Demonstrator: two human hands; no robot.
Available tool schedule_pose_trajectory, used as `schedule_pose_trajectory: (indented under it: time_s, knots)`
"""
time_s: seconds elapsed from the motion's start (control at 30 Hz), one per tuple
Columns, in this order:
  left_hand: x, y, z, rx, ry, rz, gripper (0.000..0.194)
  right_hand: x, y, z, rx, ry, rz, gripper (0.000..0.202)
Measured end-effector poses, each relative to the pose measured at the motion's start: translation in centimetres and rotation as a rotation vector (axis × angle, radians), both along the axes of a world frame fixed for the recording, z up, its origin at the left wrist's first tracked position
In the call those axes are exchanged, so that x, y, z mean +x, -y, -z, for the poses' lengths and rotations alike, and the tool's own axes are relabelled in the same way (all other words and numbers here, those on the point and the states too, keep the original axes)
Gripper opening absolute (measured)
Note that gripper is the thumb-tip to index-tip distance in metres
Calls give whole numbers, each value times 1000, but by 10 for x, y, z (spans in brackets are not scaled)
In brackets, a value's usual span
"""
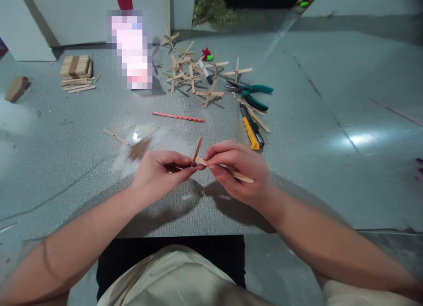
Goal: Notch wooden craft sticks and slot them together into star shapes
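Note:
Near the table's front edge my left hand (162,170) pinches a popsicle stick (197,148) that stands tilted upward. My right hand (236,169) grips a second popsicle stick (243,177), whose far end meets the first one between my fingertips. Whether the two sticks are joined or only touching, I cannot tell. Just beyond my left hand lie a clear triangular ruler (145,132) and a loose popsicle stick (116,136) with dark marks. A red pencil (178,117) rests farther back.
Several crossed-stick pieces (209,94) crowd the back middle, beside a blurred bottle with a red cap (124,1). Green-handled pliers (254,93) and a yellow utility knife (253,132) lie to the right. A banded stick bundle (76,66) sits back left.

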State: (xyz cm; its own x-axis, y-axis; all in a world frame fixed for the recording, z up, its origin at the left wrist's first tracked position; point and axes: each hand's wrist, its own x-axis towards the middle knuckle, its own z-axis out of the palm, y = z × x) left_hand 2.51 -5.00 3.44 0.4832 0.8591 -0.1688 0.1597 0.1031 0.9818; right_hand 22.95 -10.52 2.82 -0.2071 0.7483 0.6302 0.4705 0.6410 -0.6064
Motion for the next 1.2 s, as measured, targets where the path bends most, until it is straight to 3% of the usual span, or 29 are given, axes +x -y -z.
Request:
schedule_pose_trajectory:
  time_s: [0.23, 0.43, 0.6, 0.8, 1.2]
  knots:
    - [2, 0, 4, -111, 19, -39, 12, 3, -1, 2, 74, 52, 8, 9]
    - [5, 2, 5, -155, 96, -39, 11, -1, -2, 7, 56, -36, 34, 10]
    - [6, 0, 9, -189, 128, -43, 14, -2, -7, 14, -70, -151, 58, 3]
    - [4, -10, 17, -204, 162, -15, 28, -4, -10, 20, -328, -340, 25, 10]
    - [4, -19, 20, -254, 163, 18, 20, 6, -22, 29, -404, -656, 127, 18]
